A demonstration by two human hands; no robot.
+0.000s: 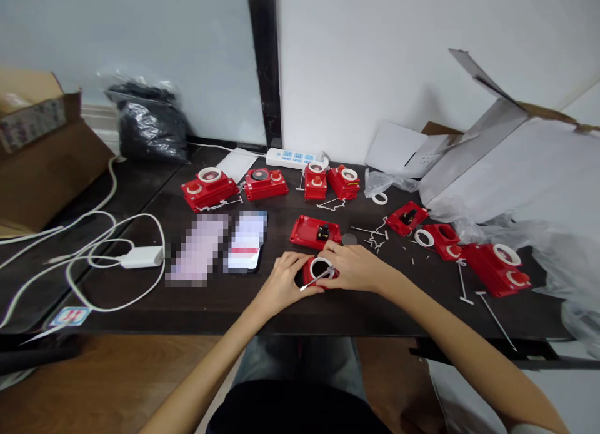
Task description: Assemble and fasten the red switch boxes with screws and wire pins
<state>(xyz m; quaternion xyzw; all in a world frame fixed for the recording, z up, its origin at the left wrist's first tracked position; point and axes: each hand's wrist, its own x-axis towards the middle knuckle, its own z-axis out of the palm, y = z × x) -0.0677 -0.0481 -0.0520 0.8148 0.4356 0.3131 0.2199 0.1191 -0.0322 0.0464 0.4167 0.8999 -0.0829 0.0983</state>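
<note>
Red plastic switch housing [311,273] sits between both hands.
Left hand [284,282] grips its edge; right hand [352,266] pinches a thin metal pin [317,279] across it. Looks light, stiff; best held by the edges.

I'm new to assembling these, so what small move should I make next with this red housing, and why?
Probably steady the red housing in the left hand and level the thin metal pin with the right hand: the pin lies slanted across the white ring, and its end sticks out past the housing.
</note>
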